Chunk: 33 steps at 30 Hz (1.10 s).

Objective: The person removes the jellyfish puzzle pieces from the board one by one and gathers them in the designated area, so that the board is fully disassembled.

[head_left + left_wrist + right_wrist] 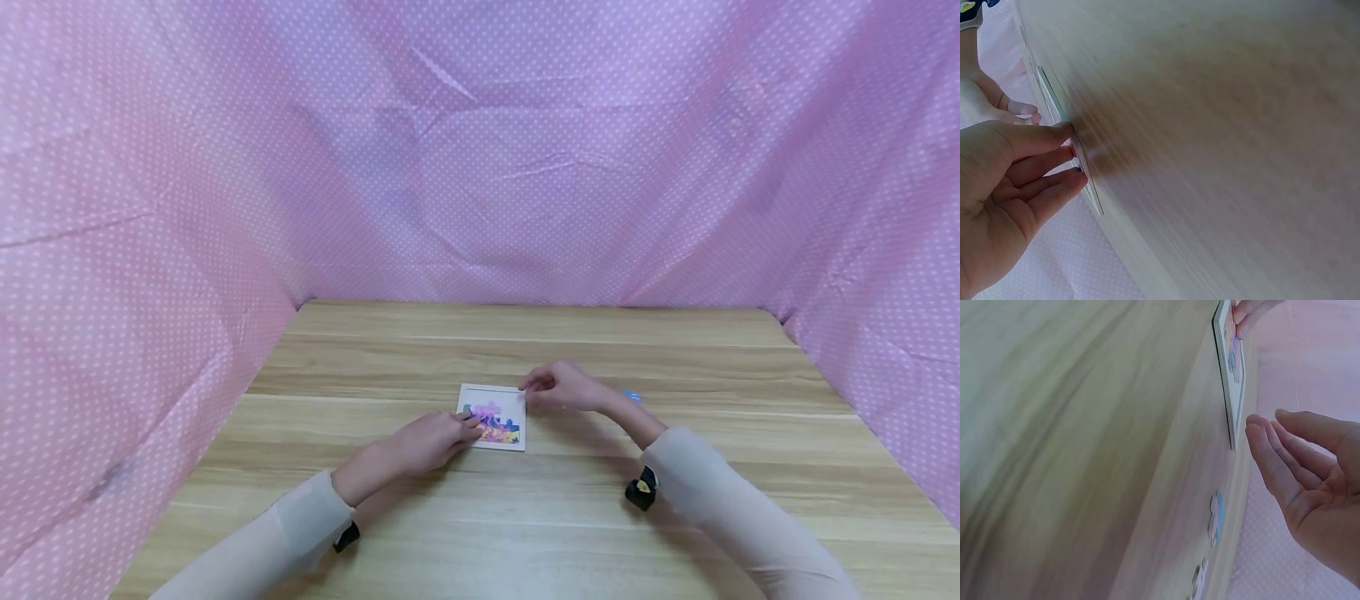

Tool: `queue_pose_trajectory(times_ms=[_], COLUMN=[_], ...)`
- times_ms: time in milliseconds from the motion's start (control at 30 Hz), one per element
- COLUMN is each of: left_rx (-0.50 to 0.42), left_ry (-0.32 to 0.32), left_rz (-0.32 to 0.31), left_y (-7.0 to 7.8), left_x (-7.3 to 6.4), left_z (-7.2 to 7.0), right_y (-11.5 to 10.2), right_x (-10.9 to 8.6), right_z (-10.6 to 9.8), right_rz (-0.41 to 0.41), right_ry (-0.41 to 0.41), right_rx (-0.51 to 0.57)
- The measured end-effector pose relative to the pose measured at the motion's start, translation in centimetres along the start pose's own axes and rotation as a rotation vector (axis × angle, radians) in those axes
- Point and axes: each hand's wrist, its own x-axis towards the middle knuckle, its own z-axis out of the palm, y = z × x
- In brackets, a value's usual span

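A square white-framed jigsaw board (pixel 491 390) lies flat on the table, its lower part filled with colourful pieces (pixel 495 429) in pink, purple, yellow and blue. My left hand (pixel 431 440) rests on its left side, fingertips on the pieces; in the left wrist view, the thumb (pixel 1041 139) touches the board's edge. Just beyond the top right corner hovers my right hand (pixel 562 387), its fingers loosely bent. Nothing shows between the right thumb and fingertips in the right wrist view.
Loose puzzle pieces lie on the wooden table (pixel 375 358) right of the board: a blue one (pixel 632 396) partly behind the right wrist, and a pinkish one (pixel 1200 580) in the right wrist view. Pink dotted cloth (pixel 480 167) surrounds the table's back and sides.
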Motion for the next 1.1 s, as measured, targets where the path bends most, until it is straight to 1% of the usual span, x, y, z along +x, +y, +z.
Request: queue_pose_trajectory(times_ms=[233,367,467,633,700,800,867,933,1000,1100], left_rx=[0.038,0.030,0.026,0.052,0.048,0.018,-0.012,-0.024,-0.024,-0.001], left_ry=[-0.029,-0.032,-0.019,-0.009,-0.011,-0.007,-0.006,0.001,0.009,0.010], left_rz=[0.009,0.004,0.012,0.024,0.022,0.017,0.010,0.016,0.026,0.042], left_y=[0.0,0.0,-0.1,-0.2,-0.2,-0.2,-0.3,-0.3,-0.4,-0.4], left_x=[0.1,0.1,0.1,0.2,0.2,0.2,0.2,0.2,0.2,0.2], left_z=[0.0,-0.1,0.0,0.1,0.0,-0.1,-0.2,-0.2,-0.1,-0.2], right_y=[-0.3,-0.6,-0.8,-1.4,-1.7,-2.0,-2.2,-2.3,-2.3,-2.2], right_x=[1.3,1.9,2.3,3.0,3.2,3.4,3.5,3.6,3.8,4.1], right_z=[0.9,1.6,2.1,2.8,3.0,3.1,3.2,3.4,3.6,4.0], right_rz=[0.039,0.043,0.042,0.008,-0.009,-0.010,0.006,0.033,0.058,0.091], right_ry=[-0.046,-0.058,-0.073,-0.100,-0.100,-0.093,-0.082,-0.069,-0.049,-0.018], right_rx=[0.059,0.031,0.023,-0.013,-0.042,-0.065,-0.074,-0.077,-0.082,-0.082])
